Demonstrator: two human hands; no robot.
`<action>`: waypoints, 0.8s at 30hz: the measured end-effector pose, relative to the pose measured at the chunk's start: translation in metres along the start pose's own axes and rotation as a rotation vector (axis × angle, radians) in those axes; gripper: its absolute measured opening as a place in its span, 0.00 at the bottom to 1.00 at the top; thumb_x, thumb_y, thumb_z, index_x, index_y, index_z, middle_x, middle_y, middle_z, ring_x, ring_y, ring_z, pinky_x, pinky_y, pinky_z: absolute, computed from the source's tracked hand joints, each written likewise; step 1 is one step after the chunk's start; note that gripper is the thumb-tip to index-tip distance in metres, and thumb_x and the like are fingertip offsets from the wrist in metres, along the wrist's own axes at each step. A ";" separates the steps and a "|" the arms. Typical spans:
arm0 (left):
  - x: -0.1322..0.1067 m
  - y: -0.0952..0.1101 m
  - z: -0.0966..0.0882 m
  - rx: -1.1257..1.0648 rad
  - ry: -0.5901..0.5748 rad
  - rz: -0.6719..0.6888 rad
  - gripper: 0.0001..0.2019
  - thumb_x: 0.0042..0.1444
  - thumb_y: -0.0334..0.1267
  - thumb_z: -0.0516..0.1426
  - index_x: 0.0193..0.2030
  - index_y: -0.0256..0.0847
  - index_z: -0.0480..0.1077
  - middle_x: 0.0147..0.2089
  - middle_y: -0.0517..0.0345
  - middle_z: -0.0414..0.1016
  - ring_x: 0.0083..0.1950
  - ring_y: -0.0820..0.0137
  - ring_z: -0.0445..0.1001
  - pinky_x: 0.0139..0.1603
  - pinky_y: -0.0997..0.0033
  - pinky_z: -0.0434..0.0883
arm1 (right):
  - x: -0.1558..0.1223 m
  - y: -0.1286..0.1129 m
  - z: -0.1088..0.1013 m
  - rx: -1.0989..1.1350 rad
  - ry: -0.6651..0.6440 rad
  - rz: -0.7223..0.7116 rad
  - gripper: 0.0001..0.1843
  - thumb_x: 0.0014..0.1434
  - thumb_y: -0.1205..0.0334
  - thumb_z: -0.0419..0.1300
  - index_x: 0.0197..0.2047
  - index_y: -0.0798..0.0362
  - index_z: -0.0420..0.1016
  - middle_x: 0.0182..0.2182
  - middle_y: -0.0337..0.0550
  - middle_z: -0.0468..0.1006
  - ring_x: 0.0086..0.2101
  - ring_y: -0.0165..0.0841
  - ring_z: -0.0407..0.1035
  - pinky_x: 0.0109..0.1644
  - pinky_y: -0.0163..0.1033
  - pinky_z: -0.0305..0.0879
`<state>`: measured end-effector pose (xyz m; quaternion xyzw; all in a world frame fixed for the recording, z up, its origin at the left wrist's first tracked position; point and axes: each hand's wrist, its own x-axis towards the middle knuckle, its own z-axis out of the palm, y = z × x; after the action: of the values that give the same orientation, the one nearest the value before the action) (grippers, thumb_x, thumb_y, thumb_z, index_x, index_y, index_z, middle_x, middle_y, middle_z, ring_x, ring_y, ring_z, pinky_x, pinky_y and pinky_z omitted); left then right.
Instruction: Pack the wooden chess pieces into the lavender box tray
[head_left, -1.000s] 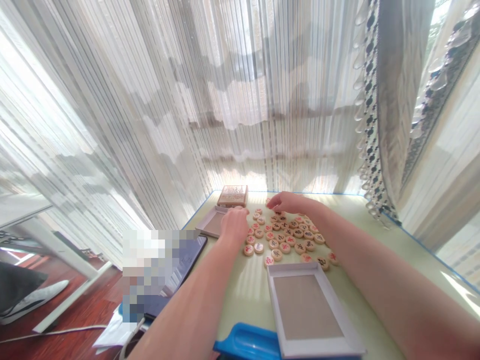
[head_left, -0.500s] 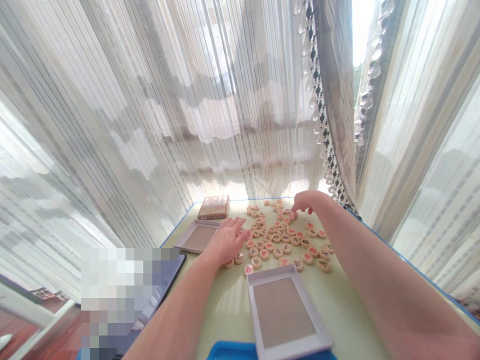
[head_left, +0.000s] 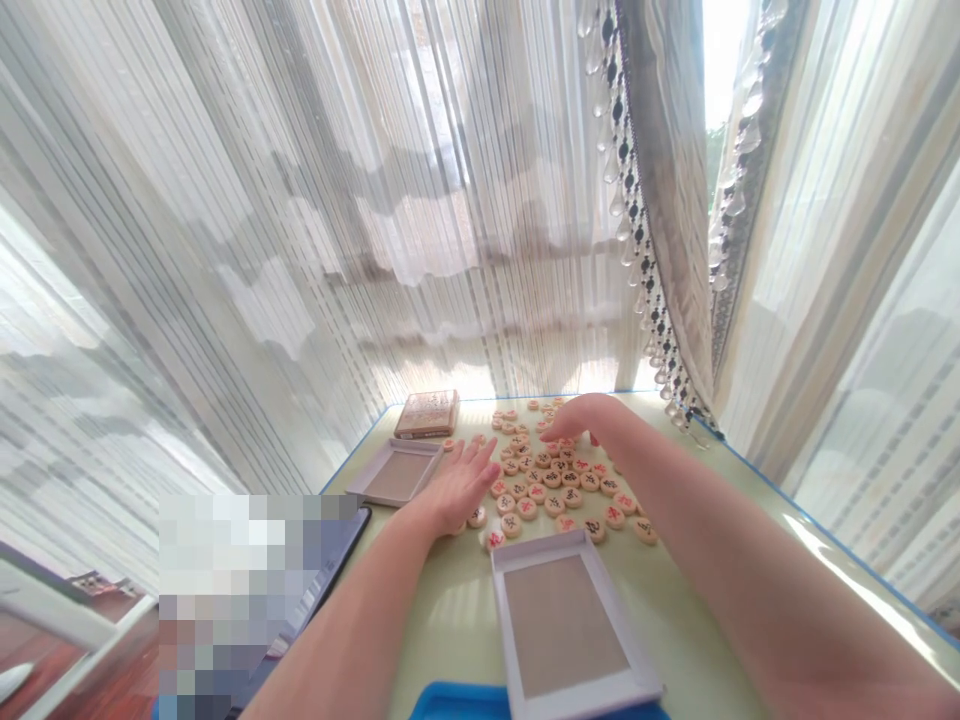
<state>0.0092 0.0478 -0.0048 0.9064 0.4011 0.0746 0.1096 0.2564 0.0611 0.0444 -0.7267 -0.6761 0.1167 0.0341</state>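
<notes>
Many round wooden Chinese chess pieces (head_left: 553,478), marked in red and black characters, lie scattered over the pale green table (head_left: 442,620). My left hand (head_left: 461,485) rests palm down at the left side of the spread, fingers apart, with a few pieces beside and partly under it. Toward the back, my right hand (head_left: 589,415) reaches over the pieces, its fingers bent downward and apart, the fingertips at several pieces. Part of that hand's underside and the pieces below it are hidden. Neither hand shows a piece held in it.
In front lies a shallow open box half (head_left: 566,625), overlapping a blue object (head_left: 465,702) at the near edge. Another shallow box half (head_left: 401,472) and a printed box (head_left: 427,412) are at the left. A dark-edged tablet (head_left: 349,545) is at the left edge. Curtains (head_left: 450,250) hang behind.
My right hand has moved left and slightly nearer over the back pieces, some of which have shifted with it. The fingers of my left hand are spread a little more.
</notes>
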 end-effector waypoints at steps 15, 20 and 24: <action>-0.017 0.018 -0.013 0.113 -0.053 -0.058 0.47 0.47 0.69 0.44 0.68 0.42 0.39 0.69 0.44 0.39 0.68 0.49 0.24 0.63 0.43 0.35 | -0.029 -0.039 -0.016 -0.076 -0.401 0.032 0.44 0.39 0.47 0.68 0.58 0.53 0.62 0.49 0.55 0.72 0.36 0.43 0.74 0.41 0.47 0.69; -0.021 0.014 -0.007 0.141 -0.157 -0.149 0.55 0.36 0.73 0.49 0.68 0.45 0.37 0.70 0.46 0.29 0.68 0.44 0.27 0.63 0.43 0.39 | -0.018 -0.027 -0.009 -0.054 -0.417 0.052 0.48 0.40 0.50 0.68 0.62 0.52 0.55 0.49 0.53 0.72 0.35 0.41 0.74 0.42 0.47 0.68; -0.016 0.019 -0.005 0.109 -0.128 -0.119 0.51 0.39 0.72 0.45 0.67 0.45 0.41 0.70 0.46 0.33 0.68 0.47 0.34 0.63 0.45 0.41 | -0.013 -0.020 -0.006 -0.043 -0.407 0.029 0.45 0.44 0.50 0.65 0.63 0.52 0.53 0.42 0.51 0.76 0.34 0.40 0.74 0.39 0.45 0.69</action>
<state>0.0104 0.0241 0.0043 0.8886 0.4498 -0.0122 0.0895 0.2377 0.0508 0.0555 -0.6984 -0.6608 0.2471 -0.1206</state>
